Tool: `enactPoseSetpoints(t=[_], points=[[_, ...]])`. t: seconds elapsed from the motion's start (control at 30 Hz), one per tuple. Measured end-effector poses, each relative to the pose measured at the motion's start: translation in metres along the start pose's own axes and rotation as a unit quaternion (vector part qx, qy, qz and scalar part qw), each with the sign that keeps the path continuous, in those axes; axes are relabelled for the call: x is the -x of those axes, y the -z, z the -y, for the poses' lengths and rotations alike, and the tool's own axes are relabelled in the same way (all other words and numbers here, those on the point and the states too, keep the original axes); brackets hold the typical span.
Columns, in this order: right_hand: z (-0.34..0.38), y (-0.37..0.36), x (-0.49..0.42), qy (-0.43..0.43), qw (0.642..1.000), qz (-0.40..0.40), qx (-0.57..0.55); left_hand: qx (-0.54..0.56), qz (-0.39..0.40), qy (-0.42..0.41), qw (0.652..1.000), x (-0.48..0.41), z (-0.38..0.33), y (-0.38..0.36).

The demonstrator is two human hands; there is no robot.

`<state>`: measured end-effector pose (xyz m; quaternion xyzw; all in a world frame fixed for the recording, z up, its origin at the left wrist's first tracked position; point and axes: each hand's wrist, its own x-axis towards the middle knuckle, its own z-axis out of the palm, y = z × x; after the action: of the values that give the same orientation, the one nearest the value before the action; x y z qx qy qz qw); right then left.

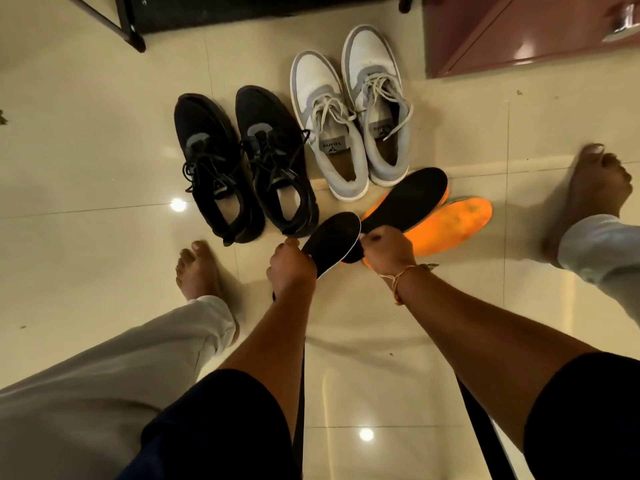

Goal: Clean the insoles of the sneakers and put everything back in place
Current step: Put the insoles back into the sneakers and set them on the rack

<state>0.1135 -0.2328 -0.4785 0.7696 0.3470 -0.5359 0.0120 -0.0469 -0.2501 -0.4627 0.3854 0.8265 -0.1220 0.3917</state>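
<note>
Head view: person crouches over a tiled floor (pixel 104 174), both arms reaching fwd. L hand (pixel 292 265) has its fingers curled round the near end of a black insole (pixel 332 240), held just above the floor. The insole's long axis runs from the grip up and to the right, w/ the free tip ending just beside the R hand (pixel 388 251). R hand is clenched at the near end of a second insole (pixel 408 199), black top w/ orange edge. That one lies diagonally up-right, partly over a third insole (pixel 453 223) turned orange side up; the exact finger hold is hidden. Black sneakers (pixel 207 161) stand just up-left of the L hand, heel openings toward it. Grey sneakers (pixel 325 98) stand beyond, beside the black pair. Probably the black insole belongs w/ the black pair, so the L hand is nearer. But the tip points away from those openings and would need swinging left first.
</note>
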Motion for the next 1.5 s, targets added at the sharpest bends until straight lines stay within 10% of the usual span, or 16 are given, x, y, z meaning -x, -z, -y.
enactPoseSetpoints(t=[0.17, 0.67, 1.07, 1.5], points=[[0.036, 0.048, -0.031, 0.032, 0.976, -0.214, -0.035, 0.085, -0.021, -0.099, 0.991, 0.009, -0.051, 0.002], [0.075, 0.126, -0.071, 0.001, 0.986, -0.140, 0.096, 0.248, 0.030, -0.130, 0.960, 0.026, -0.126, 0.032], [0.059, 0.161, 0.183, 0.105, 0.980, -0.165, -0.027, 0.308, 0.016, -0.164, 0.937, 0.183, -0.142, 0.123], [0.035, 0.166, 0.404, 0.339, 0.919, -0.160, -0.126, 0.393, -0.230, -0.258, 0.852, 0.363, -0.041, 0.180]])
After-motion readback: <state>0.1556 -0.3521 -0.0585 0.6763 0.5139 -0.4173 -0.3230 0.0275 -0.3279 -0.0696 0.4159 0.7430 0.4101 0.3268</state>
